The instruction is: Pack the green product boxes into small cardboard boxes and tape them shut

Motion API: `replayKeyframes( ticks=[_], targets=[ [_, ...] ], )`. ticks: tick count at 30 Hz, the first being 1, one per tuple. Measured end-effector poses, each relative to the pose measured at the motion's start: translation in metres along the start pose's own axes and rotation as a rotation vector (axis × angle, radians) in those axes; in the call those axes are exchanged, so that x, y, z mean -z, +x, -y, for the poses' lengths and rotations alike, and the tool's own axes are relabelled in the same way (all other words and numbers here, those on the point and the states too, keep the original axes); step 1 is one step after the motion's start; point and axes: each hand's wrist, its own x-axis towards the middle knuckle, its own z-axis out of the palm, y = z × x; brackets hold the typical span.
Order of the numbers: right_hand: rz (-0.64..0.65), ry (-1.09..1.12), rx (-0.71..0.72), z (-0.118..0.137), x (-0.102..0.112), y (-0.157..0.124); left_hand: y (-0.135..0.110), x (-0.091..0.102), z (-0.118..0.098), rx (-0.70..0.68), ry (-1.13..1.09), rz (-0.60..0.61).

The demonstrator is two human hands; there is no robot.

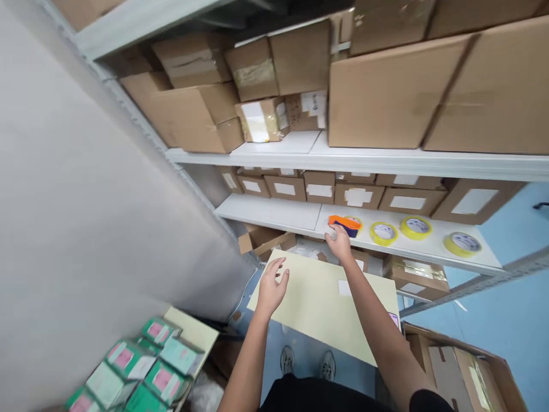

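My right hand (339, 245) reaches to the front edge of the white shelf, its fingers at an orange and dark blue tape dispenser (346, 223). A gap shows between thumb and fingers, though I cannot tell whether the fingertips touch the dispenser. Beside the dispenser several yellow tape rolls (384, 233) lie flat. My left hand (273, 287) hovers over the left part of a pale yellow tabletop (315, 297), fingers curved and apart, holding nothing. On that tabletop is a small white slip (344, 288), and my right forearm partly covers a phone-like object (393, 319).
Labelled cardboard boxes (285, 187) line the shelf's back, with larger cartons (394, 97) above. An open carton (268, 240) sits below on the left. Green packages (163, 380) lie on a lower surface at left. A big open box (472, 366) stands at right.
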Motion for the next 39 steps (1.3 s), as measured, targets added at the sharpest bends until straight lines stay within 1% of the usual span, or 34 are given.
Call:
replayKeyframes(
  ticks=[3,5,8,10,13,15,17,20,25,27,29,32,34,36,39],
  targets=[
    [0.062,0.209,0.040,0.023,-0.016,-0.029,-0.013,0.001,0.010,0.045,0.018,-0.010],
    [0.134,0.324,0.041,0.043,-0.032,-0.049,-0.023,0.007,0.019,0.121,-0.013,-0.007],
    [0.263,0.441,0.025,0.081,-0.064,-0.079,-0.041,0.027,0.033,0.235,-0.085,-0.067],
    [0.344,0.488,0.013,0.109,-0.090,-0.098,-0.055,0.047,0.045,0.279,-0.107,-0.145],
    [0.461,0.543,0.006,0.155,-0.136,-0.129,-0.081,0.090,0.067,0.320,-0.117,-0.271],
    [0.541,0.573,0.021,0.186,-0.168,-0.152,-0.104,0.125,0.084,0.351,-0.112,-0.368],
    [0.618,0.600,0.051,0.218,-0.200,-0.177,-0.130,0.164,0.102,0.392,-0.108,-0.467],
    [0.707,0.627,0.083,0.268,-0.248,-0.219,-0.179,0.227,0.131,0.463,-0.133,-0.583],
    [0.827,0.654,0.083,0.352,-0.323,-0.294,-0.272,0.333,0.177,0.604,-0.163,-0.823],
    [0.885,0.668,0.097,0.384,-0.351,-0.324,-0.307,0.369,0.193,0.649,-0.160,-0.913],
    [0.950,0.685,0.105,0.413,-0.377,-0.353,-0.337,0.401,0.208,0.686,-0.159,-0.984],
    [1.038,0.719,0.121,0.449,-0.411,-0.392,-0.366,0.435,0.225,0.715,-0.158,-1.044],
    [1.078,0.731,0.137,0.464,-0.430,-0.411,-0.375,0.449,0.238,0.730,-0.151,-1.059],
    [1.103,0.720,0.143,0.471,-0.448,-0.423,-0.375,0.455,0.256,0.754,-0.154,-1.046],
    [1.122,0.676,0.124,0.467,-0.474,-0.429,-0.362,0.455,0.294,0.817,-0.190,-0.970]
  ],
)
